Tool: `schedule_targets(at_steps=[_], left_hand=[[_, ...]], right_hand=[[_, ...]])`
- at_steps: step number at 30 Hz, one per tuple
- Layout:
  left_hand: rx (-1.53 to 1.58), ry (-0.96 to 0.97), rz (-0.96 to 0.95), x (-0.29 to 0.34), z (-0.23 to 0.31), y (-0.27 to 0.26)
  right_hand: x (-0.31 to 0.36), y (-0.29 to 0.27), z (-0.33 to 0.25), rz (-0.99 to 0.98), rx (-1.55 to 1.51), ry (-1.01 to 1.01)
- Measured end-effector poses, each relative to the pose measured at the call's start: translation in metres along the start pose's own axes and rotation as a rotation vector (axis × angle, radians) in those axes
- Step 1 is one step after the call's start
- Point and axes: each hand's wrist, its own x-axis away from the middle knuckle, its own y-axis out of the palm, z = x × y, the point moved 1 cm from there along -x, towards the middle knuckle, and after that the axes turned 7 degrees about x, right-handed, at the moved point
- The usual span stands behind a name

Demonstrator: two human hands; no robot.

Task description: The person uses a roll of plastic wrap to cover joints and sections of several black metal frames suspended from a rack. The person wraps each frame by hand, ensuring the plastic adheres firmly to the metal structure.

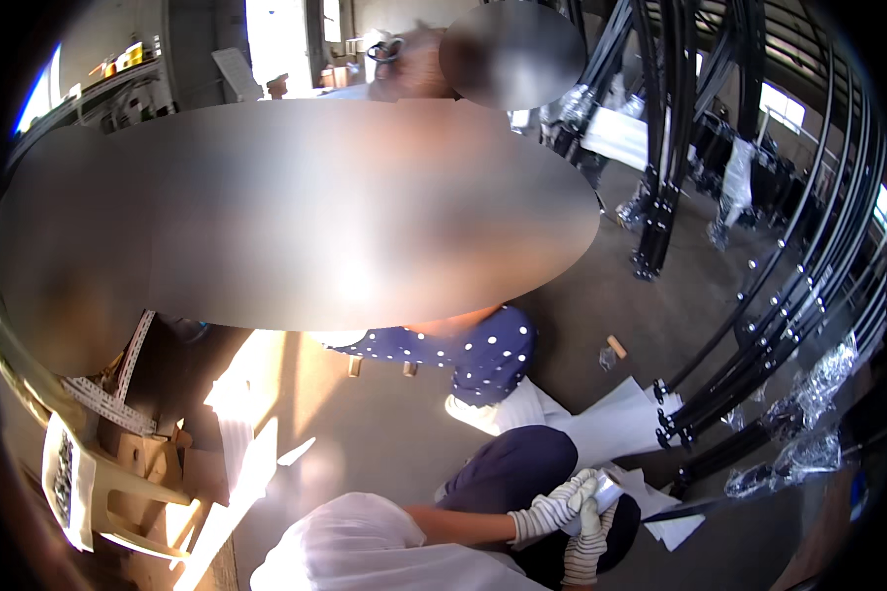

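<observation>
Both my hands are in striped knit gloves, close together over my dark trouser leg (pixel 517 458) at the lower right. My left hand (pixel 552 507) is closed around a small, shiny white roll (pixel 609 490) that looks like plastic film. From below, my right hand (pixel 588 542) grips the same roll, its fingers wrapped near the left ones. Just right of the roll, a thin black tube (pixel 675 511) runs off above the floor. Whether the roll touches this tube cannot be made out.
Bundles of black tubes (pixel 660 197) stand at the right, some wrapped in clear plastic (pixel 808 453). White sheets (pixel 611 424) lie on the floor. Opposite me sits a person in dotted trousers (pixel 493 355). A pale stool (pixel 133 502) and cardboard (pixel 148 455) are at left. A large blur hides the middle.
</observation>
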Motion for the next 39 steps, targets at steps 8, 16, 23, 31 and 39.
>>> schedule_targets(at_steps=[8, 16, 23, 31, 39], left_hand=[[-0.741, 0.375, 0.166, 0.035, 0.037, -0.026], [-0.502, 0.184, 0.319, 0.073, 0.070, -0.128], [-0.386, 0.363, 0.240, 0.003, 0.140, -0.183], [-0.181, 0.263, 0.217, -0.075, 0.133, -0.210], [-0.123, 0.317, -0.069, -0.057, 0.147, -0.166]], right_hand=[[-0.016, 0.013, 0.041, -0.255, -0.189, 0.277], [-0.026, 0.092, 0.042, -0.305, -0.359, 0.820], [-0.096, 0.172, -0.038, -0.388, 0.132, 0.188], [-0.158, 0.222, -0.067, -0.413, -0.019, 0.091], [-0.080, 0.212, -0.160, -0.598, -0.082, -0.438]])
